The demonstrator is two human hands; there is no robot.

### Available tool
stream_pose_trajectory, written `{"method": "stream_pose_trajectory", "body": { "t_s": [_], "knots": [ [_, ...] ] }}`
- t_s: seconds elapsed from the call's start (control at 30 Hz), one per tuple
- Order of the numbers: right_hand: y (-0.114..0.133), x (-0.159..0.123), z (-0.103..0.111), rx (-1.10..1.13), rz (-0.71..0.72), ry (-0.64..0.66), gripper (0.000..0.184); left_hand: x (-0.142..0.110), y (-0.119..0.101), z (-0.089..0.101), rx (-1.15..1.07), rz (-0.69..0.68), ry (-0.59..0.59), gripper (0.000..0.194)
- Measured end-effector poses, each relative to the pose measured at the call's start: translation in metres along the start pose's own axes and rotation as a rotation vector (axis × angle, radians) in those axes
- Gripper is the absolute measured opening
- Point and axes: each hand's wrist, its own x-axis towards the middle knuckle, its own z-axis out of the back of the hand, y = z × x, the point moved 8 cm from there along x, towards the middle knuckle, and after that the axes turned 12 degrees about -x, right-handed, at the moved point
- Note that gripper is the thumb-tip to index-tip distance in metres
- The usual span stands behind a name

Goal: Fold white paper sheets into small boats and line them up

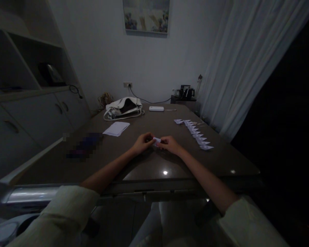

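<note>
Between my two hands, just above the middle of the table, is a small folded piece of white paper (156, 140). My left hand (144, 141) pinches its left side with thumb and fingers. On the other side, my right hand (168, 143) grips the paper's right edge. Part of the paper is hidden behind the fingertips. To the right stands a row of several folded paper boats (195, 133), running away from me. A stack of white paper sheets (116, 128) lies flat to the left, beyond my left hand.
The brown table (149, 164) reflects a ceiling light. At its far side are a white handbag (125, 107) and a white power bank (156, 108) with a short cable. A blurred dark item (84, 145) lies at left. A white curtain (229, 68) hangs at right.
</note>
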Motion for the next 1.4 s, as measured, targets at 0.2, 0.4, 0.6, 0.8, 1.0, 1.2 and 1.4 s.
{"method": "stream_pose_trajectory", "body": {
  "t_s": [0.2,0.4,0.6,0.8,1.0,1.2,1.4],
  "knots": [
    [0.001,0.001,0.005,0.017,0.008,-0.060,0.032,0.002,0.002,0.004,0.038,-0.008,-0.021,0.022],
    [-0.002,0.003,0.005,0.057,-0.002,-0.060,0.037,0.000,0.001,0.001,0.072,-0.031,0.016,0.015],
    [-0.004,0.002,0.004,0.092,-0.008,-0.061,0.037,0.001,-0.001,0.001,0.087,-0.050,0.003,0.024],
    [-0.012,0.004,0.015,0.114,-0.028,-0.160,0.034,-0.001,-0.004,0.002,0.064,-0.071,-0.012,0.028],
    [-0.015,0.005,0.019,0.164,-0.040,-0.191,0.034,-0.004,-0.011,-0.004,0.143,-0.119,0.064,0.029],
    [-0.018,0.005,0.013,0.258,-0.079,-0.146,0.039,-0.003,-0.010,-0.002,0.166,-0.105,0.030,0.028],
    [-0.012,0.002,0.015,0.303,-0.085,-0.151,0.041,-0.004,-0.016,0.000,0.170,-0.142,0.001,0.029]
  ]
}}
